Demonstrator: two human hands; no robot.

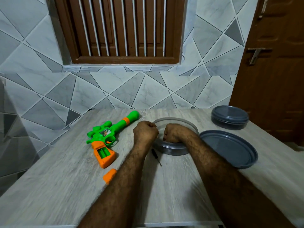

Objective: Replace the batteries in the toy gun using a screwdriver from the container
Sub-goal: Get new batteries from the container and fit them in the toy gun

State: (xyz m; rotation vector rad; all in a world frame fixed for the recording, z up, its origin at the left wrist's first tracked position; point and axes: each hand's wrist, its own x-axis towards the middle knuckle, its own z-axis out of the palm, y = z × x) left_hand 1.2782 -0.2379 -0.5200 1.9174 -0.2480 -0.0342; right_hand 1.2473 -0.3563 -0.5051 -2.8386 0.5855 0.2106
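The green and orange toy gun (105, 135) lies on the table, left of my hands, with its grip's battery bay open and showing no batteries. Its orange battery cover (109, 176) lies loose nearer to me. A small black-handled screwdriver (156, 156) lies on the table between my forearms. The open round container (172, 149) stands at the centre. My left hand (145, 131) is a closed fist at the container's left rim, and nothing shows in it. My right hand (172, 133) reaches down into the container with its fingertips hidden.
The container's grey lid (230, 147) lies upside down to the right. A second, closed grey container (230, 116) stands at the table's far right corner. A tiled wall runs behind the wooden table (65, 186), and a brown door stands at the right.
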